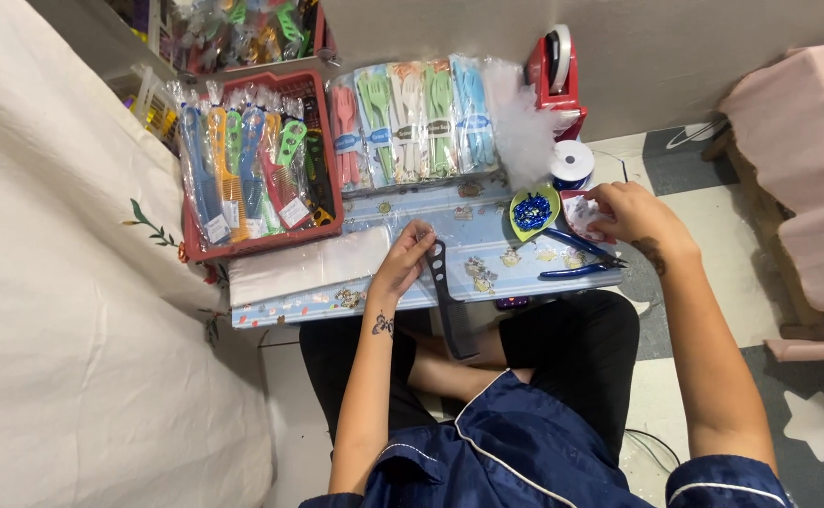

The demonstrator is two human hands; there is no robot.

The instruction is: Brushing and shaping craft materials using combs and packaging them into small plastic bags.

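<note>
**Comb held at the tray edge, right hand at the small items**

The left hand [401, 263] pinches the top of a black comb [450, 301], whose lower end hangs off the near edge of the light blue tray table [487, 230] over the lap. A firmer grip nearer the comb's middle would, in my judgement, steady it. The right hand [630, 214], fingers curled, pinches a small patterned packet [581, 212] just right of the green dish of blue pieces [532, 212]. Blue-handled pliers [577, 259] lie in front of that dish. Beyond the table: bagged pastel combs [412, 118], a red basket of combs [257, 165], a red tape dispenser [555, 71]. White cloth lies left of the table, tiled floor right.
</note>
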